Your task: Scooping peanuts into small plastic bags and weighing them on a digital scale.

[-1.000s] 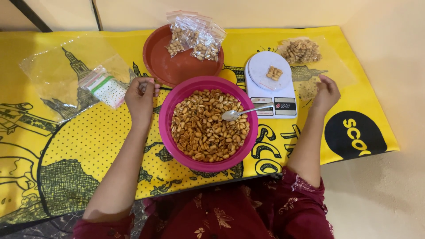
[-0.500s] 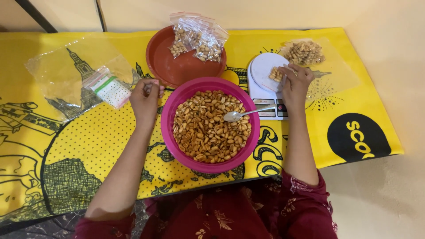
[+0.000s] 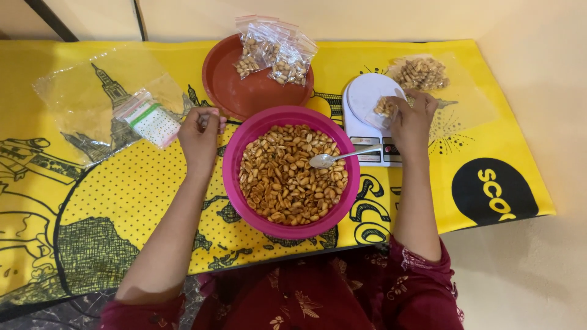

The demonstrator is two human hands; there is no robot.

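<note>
Yellow printed cloth (image 3: 153,201) covering the counter, pink bowl (image 3: 290,171) of peanuts sitting centre; right hand (image 3: 413,119) pinching a small peanut bag (image 3: 385,109) on the white scale (image 3: 370,101), left hand (image 3: 200,137) resting curled beside the bowl, holding nothing

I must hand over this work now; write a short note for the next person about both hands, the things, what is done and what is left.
Left hand: rests closed on the yellow mat beside the pink bowl; whether it holds anything cannot be told.
Right hand: on the white scale, fingers on a small clear bag of nuts.
Things: the bowl is full of nuts with a spoon lying in it. Filled small bags lie in the red plate. Another bag of nuts lies behind the scale. Empty bags lie at far left.
Done: several bags filled.
Left: most nuts remain in the bowl.
</note>
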